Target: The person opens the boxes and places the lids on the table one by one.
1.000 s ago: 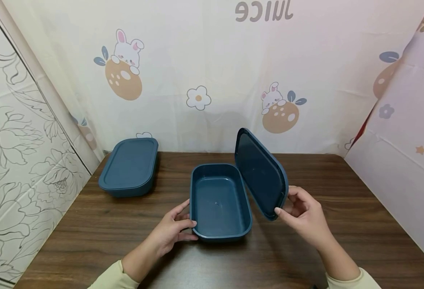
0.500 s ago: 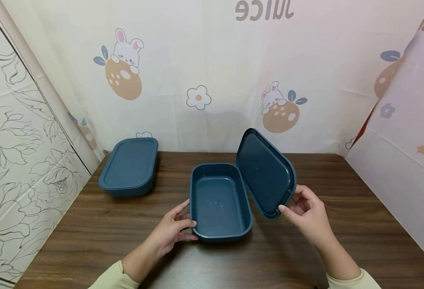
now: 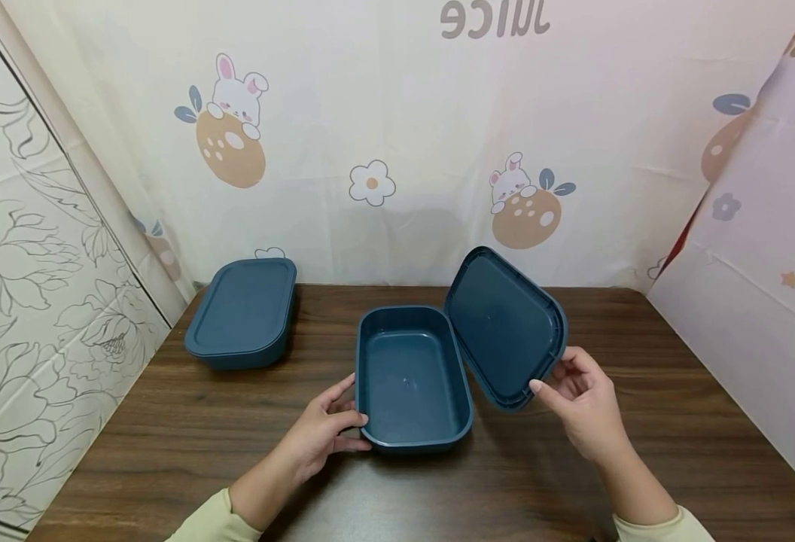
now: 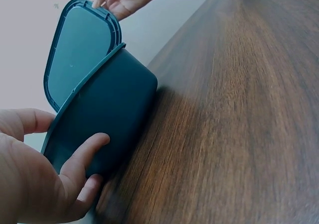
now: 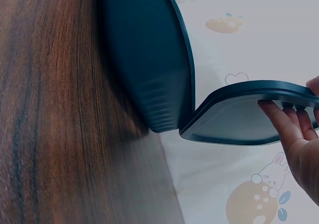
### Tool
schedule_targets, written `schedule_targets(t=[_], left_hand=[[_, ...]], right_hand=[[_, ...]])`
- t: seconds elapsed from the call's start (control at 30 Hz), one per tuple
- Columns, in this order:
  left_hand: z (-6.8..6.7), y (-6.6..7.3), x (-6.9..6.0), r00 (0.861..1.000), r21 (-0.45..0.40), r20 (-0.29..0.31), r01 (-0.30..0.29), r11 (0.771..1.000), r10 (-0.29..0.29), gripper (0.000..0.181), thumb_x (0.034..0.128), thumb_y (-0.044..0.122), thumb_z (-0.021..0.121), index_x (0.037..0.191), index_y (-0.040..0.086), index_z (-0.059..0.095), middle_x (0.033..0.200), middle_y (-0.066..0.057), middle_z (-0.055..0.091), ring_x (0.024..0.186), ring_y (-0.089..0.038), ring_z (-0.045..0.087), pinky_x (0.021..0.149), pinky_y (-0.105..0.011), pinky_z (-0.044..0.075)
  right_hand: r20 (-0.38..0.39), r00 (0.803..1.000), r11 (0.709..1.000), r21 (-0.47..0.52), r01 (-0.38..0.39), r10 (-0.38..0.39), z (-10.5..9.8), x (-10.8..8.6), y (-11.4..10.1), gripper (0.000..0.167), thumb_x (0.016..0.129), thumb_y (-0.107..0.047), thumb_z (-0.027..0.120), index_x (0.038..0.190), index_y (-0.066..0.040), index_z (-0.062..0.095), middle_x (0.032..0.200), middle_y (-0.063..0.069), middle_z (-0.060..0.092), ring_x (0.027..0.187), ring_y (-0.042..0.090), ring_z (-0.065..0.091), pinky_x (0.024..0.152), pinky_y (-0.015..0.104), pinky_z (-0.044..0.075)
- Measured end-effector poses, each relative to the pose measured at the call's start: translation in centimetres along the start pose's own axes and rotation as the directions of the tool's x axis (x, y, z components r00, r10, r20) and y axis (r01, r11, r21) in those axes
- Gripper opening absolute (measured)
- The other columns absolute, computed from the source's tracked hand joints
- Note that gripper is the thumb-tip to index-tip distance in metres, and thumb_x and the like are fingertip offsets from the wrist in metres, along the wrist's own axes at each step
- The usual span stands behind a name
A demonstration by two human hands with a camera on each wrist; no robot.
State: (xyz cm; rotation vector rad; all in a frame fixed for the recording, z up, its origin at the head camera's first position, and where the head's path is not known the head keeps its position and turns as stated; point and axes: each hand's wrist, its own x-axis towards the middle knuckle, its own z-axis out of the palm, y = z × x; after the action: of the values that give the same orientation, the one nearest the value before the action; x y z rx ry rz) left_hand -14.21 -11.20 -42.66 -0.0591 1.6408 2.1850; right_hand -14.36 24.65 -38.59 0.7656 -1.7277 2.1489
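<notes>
An uncovered dark blue box [image 3: 407, 388] stands on the table, its inside bare. The left hand [image 3: 316, 429] grips its near left corner, thumb on the rim and the other fingers along the outer wall, as the left wrist view [image 4: 55, 179] also shows. To the right, the right hand [image 3: 583, 403] holds a matching lid [image 3: 506, 327] by its near right edge, thumb on the underside. That lid is tilted, its underside towards the box and the head camera, its left edge close against the box's rim. In the right wrist view several fingers [image 5: 294, 127] lie on the lid's outer face.
A second blue box with its lid on [image 3: 242, 309] stands at the back left of the brown wooden table [image 3: 506, 482]. Behind the table hangs a pale printed curtain [image 3: 424, 135], with another at the right. A flower-patterned white panel [image 3: 38, 248] is on the left.
The right hand has moved slightly to the right and turned the lid, so more of its underside faces the head camera. The left hand and both boxes have stayed where they were.
</notes>
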Motion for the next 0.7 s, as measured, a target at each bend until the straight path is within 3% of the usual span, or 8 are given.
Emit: schedule_targets(t=[0.4,0.7], left_hand=[[0.09,-0.01,0.13,1.000,0.001,-0.010,0.002,1.000,-0.002,0.079,0.0832,-0.005,0.062,0.154,0.011,0.029,0.138,-0.032,0.042,0.101,-0.030,0.063,0.072,-0.045,0.059],[0.24,0.12,0.11,1.000,0.002,-0.007,0.006,1.000,-0.006,0.079,0.0829,-0.006,0.061,0.154,0.010,0.029,0.136,-0.032,0.042,0.099,-0.030,0.063,0.072,-0.044,0.059]], right_hand=[[-0.027,1.000,0.992,0.129,-0.010,0.013,-0.62,-0.21,0.37,0.035,0.084,0.027,0.054,0.113,0.007,0.053,0.113,0.012,0.060,0.104,0.017,0.061,0.085,0.028,0.054],[-0.054,0.998,0.985,0.171,-0.011,0.021,-0.98,-0.47,0.54,0.039,0.083,0.032,0.046,0.112,0.008,0.053,0.108,0.013,0.061,0.100,0.017,0.062,0.079,0.028,0.056]])
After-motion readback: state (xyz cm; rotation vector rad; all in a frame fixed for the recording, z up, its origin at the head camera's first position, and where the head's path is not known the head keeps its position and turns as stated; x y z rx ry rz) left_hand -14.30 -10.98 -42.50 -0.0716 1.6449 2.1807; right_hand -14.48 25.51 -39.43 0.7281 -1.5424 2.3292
